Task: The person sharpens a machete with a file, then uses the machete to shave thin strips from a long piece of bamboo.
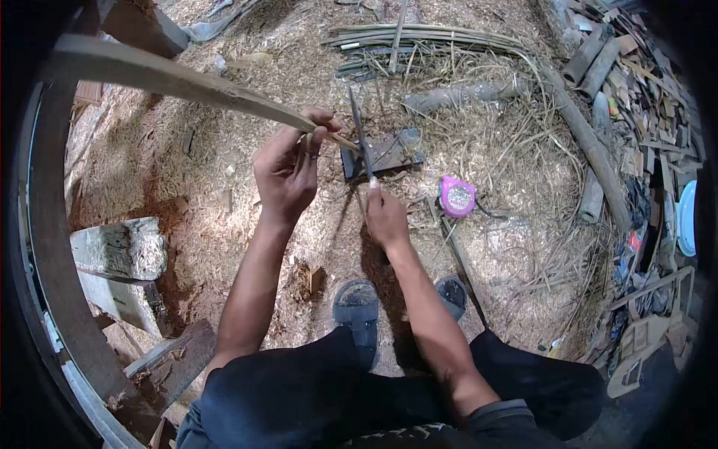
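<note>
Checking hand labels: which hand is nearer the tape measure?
Right. The right hand, on the blade, is just left of the tape measure in view; the left hand, holding the strip, is farther left and higher up.

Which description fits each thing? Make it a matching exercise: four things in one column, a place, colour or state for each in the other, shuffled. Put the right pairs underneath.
Things:
1. Tape measure
2. Wooden strip
3. Sandals
4. Blade

Descriptions:
A. Dark, worn as a pair
B. Pink, lying on the shavings-covered floor
C. Held in the right hand
D. Held in the left hand

Right pairs: 1-B, 2-D, 3-A, 4-C
</note>
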`<control>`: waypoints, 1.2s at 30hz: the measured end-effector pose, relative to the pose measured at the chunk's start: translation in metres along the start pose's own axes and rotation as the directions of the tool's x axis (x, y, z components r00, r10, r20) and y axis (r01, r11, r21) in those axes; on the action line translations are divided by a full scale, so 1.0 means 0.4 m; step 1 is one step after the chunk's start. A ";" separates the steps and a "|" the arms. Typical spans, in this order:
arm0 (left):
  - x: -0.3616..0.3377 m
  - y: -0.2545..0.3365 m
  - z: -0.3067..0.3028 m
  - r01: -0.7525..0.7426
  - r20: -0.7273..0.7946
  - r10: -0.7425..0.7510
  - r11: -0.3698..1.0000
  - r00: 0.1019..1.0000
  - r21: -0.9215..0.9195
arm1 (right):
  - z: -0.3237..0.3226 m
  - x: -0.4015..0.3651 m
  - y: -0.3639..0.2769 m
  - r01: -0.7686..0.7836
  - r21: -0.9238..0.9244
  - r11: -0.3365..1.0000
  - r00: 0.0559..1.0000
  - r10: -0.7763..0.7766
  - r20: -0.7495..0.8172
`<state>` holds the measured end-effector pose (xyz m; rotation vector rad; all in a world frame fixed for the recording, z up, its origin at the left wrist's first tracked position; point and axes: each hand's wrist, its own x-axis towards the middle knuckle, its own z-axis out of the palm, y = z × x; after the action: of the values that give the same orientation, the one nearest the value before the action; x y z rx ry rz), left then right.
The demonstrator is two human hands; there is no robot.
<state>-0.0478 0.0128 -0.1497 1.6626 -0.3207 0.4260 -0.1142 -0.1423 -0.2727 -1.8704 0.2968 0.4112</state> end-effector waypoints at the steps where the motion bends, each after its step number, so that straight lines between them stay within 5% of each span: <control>1: 0.003 0.000 0.001 -0.021 0.005 0.021 1.000 1.000 -0.022 | -0.013 -0.018 -0.051 0.000 -0.001 1.000 1.000 0.000 -0.003; 3: -0.002 -0.001 -0.002 0.003 -0.010 -0.003 1.000 1.000 -0.018 | -0.032 -0.054 -0.149 0.056 0.031 0.998 0.996 -0.058 0.062; 5: -0.014 0.000 -0.007 0.037 -0.018 -0.037 0.999 0.999 -0.015 | -0.008 -0.051 -0.139 0.199 -0.003 0.980 0.978 -0.199 -0.069; 7: -0.013 0.000 -0.008 0.036 -0.052 -0.041 0.994 0.998 -0.099 | 0.008 -0.021 -0.057 0.025 -0.063 0.998 0.999 -0.026 -0.019; 11: -0.017 -0.001 -0.012 -0.044 0.044 0.045 0.999 0.998 -0.018 | -0.008 0.023 0.010 0.090 -0.131 0.987 0.994 -0.097 -0.046; 15: -0.019 0.004 -0.003 -0.020 -0.012 0.019 0.997 1.000 -0.080 | -0.034 -0.070 -0.170 0.026 0.009 1.000 0.999 -0.026 0.019; 19: -0.021 -0.008 -0.016 0.054 -0.080 -0.059 0.996 0.995 -0.069 | 0.021 -0.029 -0.020 -0.021 -0.070 0.997 0.995 0.015 -0.094; 20: -0.015 -0.001 -0.015 0.044 -0.062 -0.048 0.997 0.997 -0.060 | 0.003 -0.003 0.022 -0.130 -0.105 0.986 0.992 0.129 -0.018; 29: -0.028 -0.010 -0.013 0.049 -0.078 -0.044 0.997 0.996 0.061 | 0.015 -0.079 -0.115 0.047 -0.023 0.999 0.998 -0.048 -0.043; 31: -0.023 -0.007 -0.015 0.049 -0.102 -0.042 0.997 0.994 0.068 | 0.028 -0.053 -0.039 -0.062 -0.050 0.997 0.997 0.060 -0.044; 32: -0.021 -0.006 -0.016 0.052 -0.115 -0.045 0.997 0.992 0.060 | 0.030 -0.013 0.048 -0.263 -0.035 0.964 0.962 0.265 0.070; 35: -0.009 -0.004 -0.009 0.025 -0.111 -0.022 0.999 0.994 0.023 | 0.021 -0.020 0.026 -0.099 -0.088 0.991 0.995 0.100 0.000; 36: -0.022 -0.001 -0.007 0.025 -0.094 -0.025 1.000 0.995 -0.002 | 0.037 -0.021 0.047 -0.088 0.040 0.995 0.996 0.087 0.018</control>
<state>-0.0557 0.0155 -0.1538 1.6381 -0.2302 0.4838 -0.1313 -0.1346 -0.2895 -1.8183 0.3745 0.4759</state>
